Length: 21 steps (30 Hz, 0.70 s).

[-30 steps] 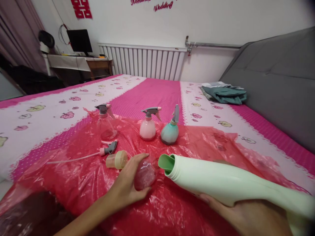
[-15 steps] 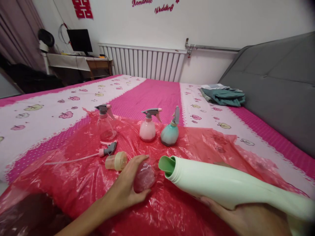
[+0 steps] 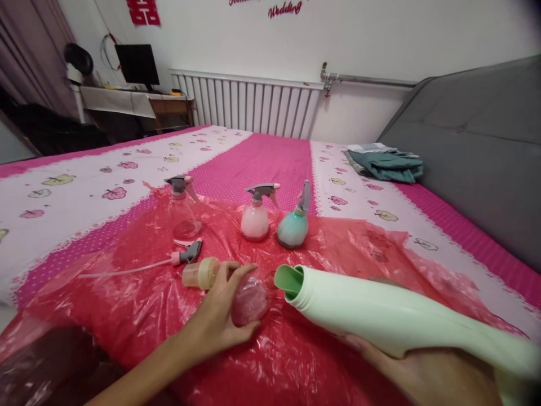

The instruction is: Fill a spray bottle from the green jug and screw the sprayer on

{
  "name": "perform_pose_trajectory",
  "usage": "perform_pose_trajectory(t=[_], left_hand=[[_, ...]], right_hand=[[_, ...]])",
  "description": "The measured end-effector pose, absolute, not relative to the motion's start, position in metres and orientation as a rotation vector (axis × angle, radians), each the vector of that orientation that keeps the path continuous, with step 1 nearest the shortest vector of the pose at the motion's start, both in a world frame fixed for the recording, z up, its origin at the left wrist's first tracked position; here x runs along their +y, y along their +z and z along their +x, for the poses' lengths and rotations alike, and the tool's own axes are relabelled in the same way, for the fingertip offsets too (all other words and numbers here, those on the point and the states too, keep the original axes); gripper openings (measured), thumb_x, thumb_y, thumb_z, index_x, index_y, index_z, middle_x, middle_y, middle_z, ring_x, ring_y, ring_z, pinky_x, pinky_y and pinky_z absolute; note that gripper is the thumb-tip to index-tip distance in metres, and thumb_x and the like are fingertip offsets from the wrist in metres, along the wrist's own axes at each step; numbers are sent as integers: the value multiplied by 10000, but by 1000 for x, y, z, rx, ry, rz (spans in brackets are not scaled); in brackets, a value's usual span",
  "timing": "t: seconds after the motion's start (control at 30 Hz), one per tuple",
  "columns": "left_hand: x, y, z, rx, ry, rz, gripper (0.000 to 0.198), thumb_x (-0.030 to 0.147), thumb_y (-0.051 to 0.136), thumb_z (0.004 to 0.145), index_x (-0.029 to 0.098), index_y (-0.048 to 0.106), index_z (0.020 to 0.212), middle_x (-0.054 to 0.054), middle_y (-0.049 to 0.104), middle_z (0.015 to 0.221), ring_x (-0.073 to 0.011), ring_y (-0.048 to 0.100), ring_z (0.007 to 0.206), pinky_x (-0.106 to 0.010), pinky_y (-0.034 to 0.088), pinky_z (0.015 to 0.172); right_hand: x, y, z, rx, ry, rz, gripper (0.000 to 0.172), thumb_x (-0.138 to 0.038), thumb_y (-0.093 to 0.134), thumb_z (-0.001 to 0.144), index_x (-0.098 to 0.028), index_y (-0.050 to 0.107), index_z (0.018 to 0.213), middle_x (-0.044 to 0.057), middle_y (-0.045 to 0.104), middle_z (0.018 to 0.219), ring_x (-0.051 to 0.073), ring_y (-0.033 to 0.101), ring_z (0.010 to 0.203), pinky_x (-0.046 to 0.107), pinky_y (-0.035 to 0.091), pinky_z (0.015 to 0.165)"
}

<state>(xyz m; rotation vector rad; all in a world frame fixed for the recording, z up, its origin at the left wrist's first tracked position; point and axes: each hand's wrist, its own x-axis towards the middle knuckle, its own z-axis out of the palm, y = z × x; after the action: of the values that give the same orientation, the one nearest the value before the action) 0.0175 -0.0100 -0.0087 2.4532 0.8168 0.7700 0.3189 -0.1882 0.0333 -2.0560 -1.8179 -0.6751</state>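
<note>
My left hand (image 3: 224, 313) curls its fingers and thumb round a clear, round spray bottle without its top (image 3: 251, 299). The bottle's neck points right, close to the green pouring spout of a pale green jug-like bottle (image 3: 363, 307). My right hand (image 3: 426, 369) grips this large bottle from below and behind by its handle, keeping it on its side; some fingers are hidden. Whether liquid is flowing I cannot tell. Beside my left hand lies a yellowish see-through cup (image 3: 192, 274) with a paler collar. A loose spray head (image 3: 189, 254) with a long tube rests behind it.
Red plastic sheeting (image 3: 329, 361) covers the near part of the bed. On it stand a clear spray bottle (image 3: 182, 214), a pink one (image 3: 254, 220) and a turquoise one (image 3: 293, 228). Folded cloths (image 3: 386, 162) lie by the grey headboard (image 3: 477, 135).
The fingers of my left hand have shifted a little on the clear bottle, one now more bent. My right hand and the pale green bottle look nearly unmoved; the view has tilted slightly.
</note>
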Motion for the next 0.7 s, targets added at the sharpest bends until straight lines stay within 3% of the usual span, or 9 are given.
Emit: perform_pose_trajectory(t=[0.33, 0.47, 0.7], left_hand=[[-11, -10, 18, 816, 824, 2431, 874, 198, 821, 764, 302, 431, 1539, -103, 509, 1334, -352, 611, 1237, -557, 581, 1081], [-11, -12, 18, 825, 822, 2413, 877, 192, 828, 743, 289, 455, 1531, -127, 532, 1405, -385, 605, 1319, -574, 569, 1115], [-11, -14, 15, 762, 799, 2413, 888, 211, 792, 822, 300, 369, 1597, -148, 591, 1539, -389, 641, 1380, -582, 542, 1175]], right_hand=[[-188, 32, 320, -1783, -598, -2117, 662, -660, 613, 979, -291, 597, 1527, 58, 750, 1446, 396, 755, 1249, 520, 667, 929], [-186, 31, 317, -1754, -669, -2094, 676, -693, 517, 1003, -229, 626, 1482, 95, 763, 1418, 396, 756, 1249, 548, 662, 954], [-188, 30, 323, -1806, -631, -2083, 683, -656, 575, 985, -320, 516, 1576, 35, 738, 1467, 365, 749, 1271, 522, 662, 961]])
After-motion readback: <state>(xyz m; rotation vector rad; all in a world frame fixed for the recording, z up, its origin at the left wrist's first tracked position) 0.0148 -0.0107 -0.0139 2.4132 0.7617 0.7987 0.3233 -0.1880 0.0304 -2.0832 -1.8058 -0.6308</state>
